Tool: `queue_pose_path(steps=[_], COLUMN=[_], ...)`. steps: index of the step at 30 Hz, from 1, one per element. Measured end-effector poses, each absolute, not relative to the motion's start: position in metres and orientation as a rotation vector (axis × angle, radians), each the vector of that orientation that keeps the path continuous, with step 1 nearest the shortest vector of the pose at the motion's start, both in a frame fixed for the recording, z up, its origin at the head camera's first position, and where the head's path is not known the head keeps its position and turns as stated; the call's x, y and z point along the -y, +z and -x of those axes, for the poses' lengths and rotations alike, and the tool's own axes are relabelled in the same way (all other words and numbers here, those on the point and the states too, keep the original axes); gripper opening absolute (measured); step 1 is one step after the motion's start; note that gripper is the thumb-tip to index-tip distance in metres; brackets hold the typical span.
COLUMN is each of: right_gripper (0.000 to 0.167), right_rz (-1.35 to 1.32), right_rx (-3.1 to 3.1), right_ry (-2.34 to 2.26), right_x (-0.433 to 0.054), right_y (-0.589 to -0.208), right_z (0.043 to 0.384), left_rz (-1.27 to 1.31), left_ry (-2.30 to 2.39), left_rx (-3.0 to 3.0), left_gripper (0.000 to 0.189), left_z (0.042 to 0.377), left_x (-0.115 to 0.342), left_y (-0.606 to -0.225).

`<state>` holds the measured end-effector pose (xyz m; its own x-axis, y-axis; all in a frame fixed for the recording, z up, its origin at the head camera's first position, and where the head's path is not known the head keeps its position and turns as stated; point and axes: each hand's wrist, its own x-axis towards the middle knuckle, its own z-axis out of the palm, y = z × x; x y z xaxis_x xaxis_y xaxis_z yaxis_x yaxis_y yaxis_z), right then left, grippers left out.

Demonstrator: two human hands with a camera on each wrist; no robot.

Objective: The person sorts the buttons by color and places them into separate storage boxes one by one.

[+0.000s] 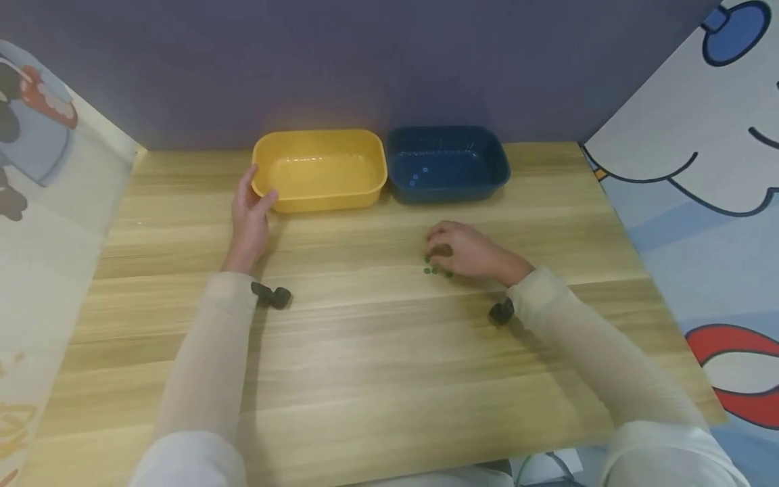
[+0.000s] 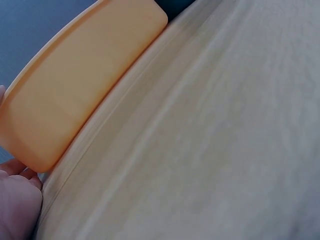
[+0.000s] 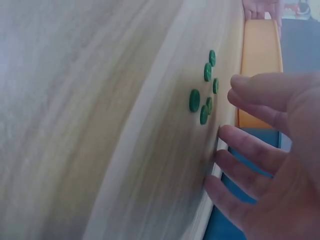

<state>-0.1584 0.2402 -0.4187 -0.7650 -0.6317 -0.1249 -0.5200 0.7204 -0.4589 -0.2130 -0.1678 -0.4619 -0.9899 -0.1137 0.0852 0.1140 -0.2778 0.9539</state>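
Observation:
At the left end of the yellow basin (image 1: 322, 202), my left hand (image 1: 251, 220) holds the corner, with the thumb at the front wall and the fingers along the side. In the left wrist view, part of that hand (image 2: 19, 200) shows beside the basin's lower corner. My right hand (image 1: 465, 251) hovers low over the wooden table, fingers loosely bent, beside several small green discs that look like buttons (image 1: 431, 270). The right wrist view shows the green buttons (image 3: 194, 100) lying just past the thumb and fingertips (image 3: 240, 82). Nothing is visible between those fingers.
A dark blue basin (image 1: 450, 193) stands right of the yellow one, with a few small bluish round pieces (image 1: 416, 177) inside. Behind both rises a grey-purple panel (image 1: 365, 61). Walls with cartoon drawings (image 1: 688, 223) flank the wooden table (image 1: 389, 365).

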Motion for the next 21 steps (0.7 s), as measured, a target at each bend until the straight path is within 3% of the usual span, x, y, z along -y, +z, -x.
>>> queue_pose_path(steps=[21], right_gripper=[0.015], right_rz=[0.870], right_rx=[-2.729], right_ry=[-0.524], right_x=[-0.235], right_y=[-0.439], right_z=[0.152], left_rz=[-0.075], left_ry=[-2.378], left_rx=[1.856], left_gripper=[0.070], left_z=[0.211], left_x=[0.163], left_y=[-0.468])
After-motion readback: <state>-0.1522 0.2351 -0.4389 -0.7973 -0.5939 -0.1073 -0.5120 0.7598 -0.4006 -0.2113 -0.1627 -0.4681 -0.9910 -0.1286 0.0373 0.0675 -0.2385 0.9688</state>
